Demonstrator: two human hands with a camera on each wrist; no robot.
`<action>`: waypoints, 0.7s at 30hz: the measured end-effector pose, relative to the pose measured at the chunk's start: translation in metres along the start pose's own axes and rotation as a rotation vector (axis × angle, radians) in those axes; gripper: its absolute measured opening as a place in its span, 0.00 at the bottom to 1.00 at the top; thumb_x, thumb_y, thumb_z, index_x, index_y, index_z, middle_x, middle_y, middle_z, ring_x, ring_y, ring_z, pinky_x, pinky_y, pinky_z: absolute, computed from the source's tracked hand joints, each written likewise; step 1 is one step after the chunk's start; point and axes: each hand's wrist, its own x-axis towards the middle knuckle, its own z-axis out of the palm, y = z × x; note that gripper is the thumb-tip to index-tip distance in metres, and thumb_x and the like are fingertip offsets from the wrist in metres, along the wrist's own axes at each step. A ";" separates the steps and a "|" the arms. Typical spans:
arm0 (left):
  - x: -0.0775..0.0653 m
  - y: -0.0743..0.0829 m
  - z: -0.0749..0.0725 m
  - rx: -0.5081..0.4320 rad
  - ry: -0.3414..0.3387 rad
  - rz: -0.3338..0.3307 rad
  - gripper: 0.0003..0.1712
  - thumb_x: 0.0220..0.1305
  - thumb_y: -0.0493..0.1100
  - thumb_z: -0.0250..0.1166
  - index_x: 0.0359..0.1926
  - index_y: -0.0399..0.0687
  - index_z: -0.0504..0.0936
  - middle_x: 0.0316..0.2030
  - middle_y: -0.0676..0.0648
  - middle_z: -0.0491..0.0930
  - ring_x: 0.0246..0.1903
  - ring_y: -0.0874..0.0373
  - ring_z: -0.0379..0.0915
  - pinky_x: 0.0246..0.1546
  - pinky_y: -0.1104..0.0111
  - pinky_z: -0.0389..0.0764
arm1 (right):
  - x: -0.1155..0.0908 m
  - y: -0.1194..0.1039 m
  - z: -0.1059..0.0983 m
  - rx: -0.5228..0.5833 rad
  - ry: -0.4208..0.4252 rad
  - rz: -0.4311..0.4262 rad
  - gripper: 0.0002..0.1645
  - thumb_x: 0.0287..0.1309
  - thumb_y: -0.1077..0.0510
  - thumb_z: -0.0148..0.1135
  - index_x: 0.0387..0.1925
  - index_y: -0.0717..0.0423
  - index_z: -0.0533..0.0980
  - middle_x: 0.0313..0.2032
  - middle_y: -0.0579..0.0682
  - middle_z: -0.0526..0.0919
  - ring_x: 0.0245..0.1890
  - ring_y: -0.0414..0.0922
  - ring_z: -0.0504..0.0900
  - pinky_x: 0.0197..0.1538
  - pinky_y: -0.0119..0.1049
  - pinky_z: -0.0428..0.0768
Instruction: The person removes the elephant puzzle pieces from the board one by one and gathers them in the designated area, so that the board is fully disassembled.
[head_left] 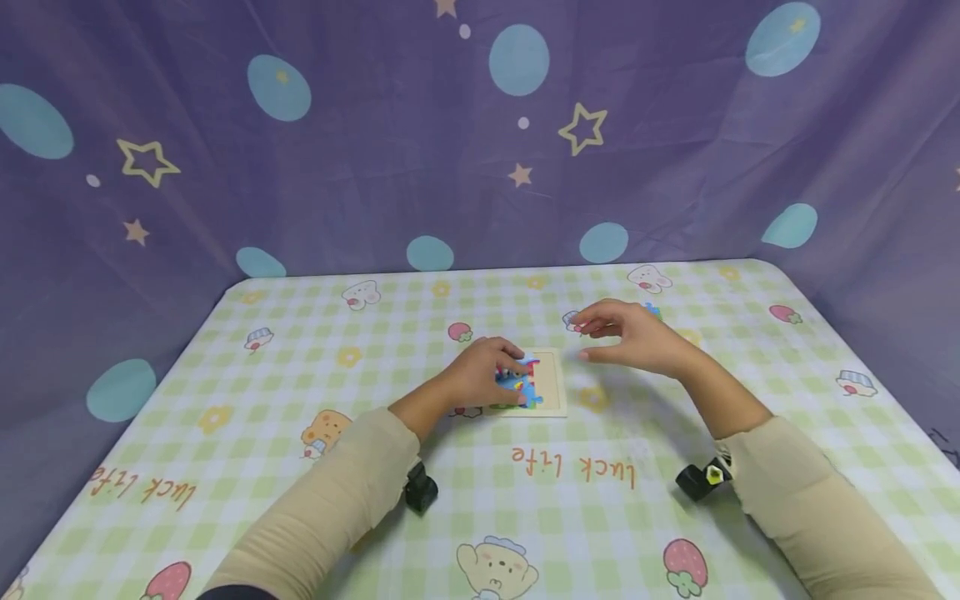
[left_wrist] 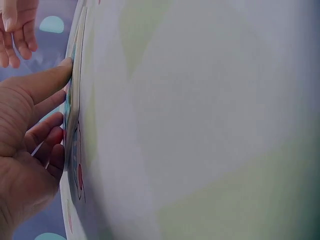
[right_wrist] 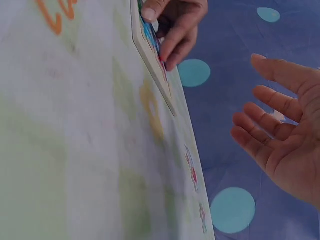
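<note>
A small jigsaw puzzle board (head_left: 555, 387) with a pale wooden frame lies on the checked tablecloth. Colourful joined jigsaw pieces (head_left: 529, 392) fill its left part, and bare wood shows on the right. My left hand (head_left: 480, 372) rests on these pieces from the left, thumb and fingers spread over them and hiding some. In the left wrist view, its thumb tip touches the board's edge side. To the right of the board, my right hand (head_left: 633, 337) hovers above the cloth, fingers loosely bent, nothing between them. Just behind it a blue jigsaw piece (head_left: 652, 310) shows, partly hidden by the hand.
The tablecloth (head_left: 405, 333) has printed strawberries, flowers and lettering. Behind the table's far edge hangs a purple curtain (head_left: 390, 167) with stars and dots. Black wrist cameras are strapped beneath both sleeves, the left camera (head_left: 421, 488) and the right camera (head_left: 693, 482) close over the cloth.
</note>
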 end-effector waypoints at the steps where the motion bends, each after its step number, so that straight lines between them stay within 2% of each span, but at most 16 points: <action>1: 0.000 0.000 0.000 0.005 0.004 0.005 0.26 0.52 0.50 0.77 0.53 0.49 0.85 0.59 0.50 0.74 0.62 0.50 0.65 0.63 0.58 0.66 | 0.002 -0.001 0.002 0.001 -0.007 -0.005 0.28 0.53 0.62 0.73 0.55 0.64 0.76 0.53 0.58 0.79 0.52 0.55 0.79 0.58 0.47 0.75; 10: -0.001 0.002 0.000 0.025 0.057 0.019 0.22 0.50 0.49 0.78 0.46 0.45 0.88 0.54 0.50 0.78 0.51 0.55 0.71 0.52 0.64 0.73 | 0.020 -0.007 0.020 -0.058 -0.072 -0.023 0.20 0.57 0.64 0.69 0.51 0.66 0.79 0.48 0.61 0.82 0.47 0.55 0.81 0.54 0.47 0.78; 14: -0.003 0.000 -0.001 -0.008 0.076 0.016 0.18 0.51 0.47 0.78 0.43 0.46 0.89 0.52 0.51 0.78 0.47 0.57 0.74 0.49 0.66 0.75 | 0.025 -0.011 0.027 -0.090 -0.112 -0.020 0.17 0.58 0.66 0.66 0.50 0.67 0.80 0.47 0.62 0.82 0.46 0.55 0.82 0.52 0.45 0.80; 19: -0.002 -0.005 -0.005 -0.087 0.122 -0.028 0.15 0.53 0.42 0.76 0.43 0.45 0.89 0.52 0.49 0.79 0.53 0.54 0.74 0.54 0.63 0.75 | 0.031 -0.010 0.034 -0.138 -0.129 0.012 0.14 0.57 0.66 0.67 0.46 0.65 0.82 0.43 0.57 0.83 0.41 0.50 0.82 0.48 0.42 0.80; 21: -0.001 -0.005 -0.006 -0.088 0.141 -0.044 0.15 0.53 0.41 0.76 0.43 0.44 0.89 0.51 0.48 0.80 0.55 0.52 0.73 0.57 0.61 0.73 | 0.034 -0.008 0.038 -0.159 -0.135 0.022 0.13 0.55 0.65 0.68 0.44 0.65 0.83 0.39 0.54 0.85 0.38 0.46 0.82 0.45 0.40 0.80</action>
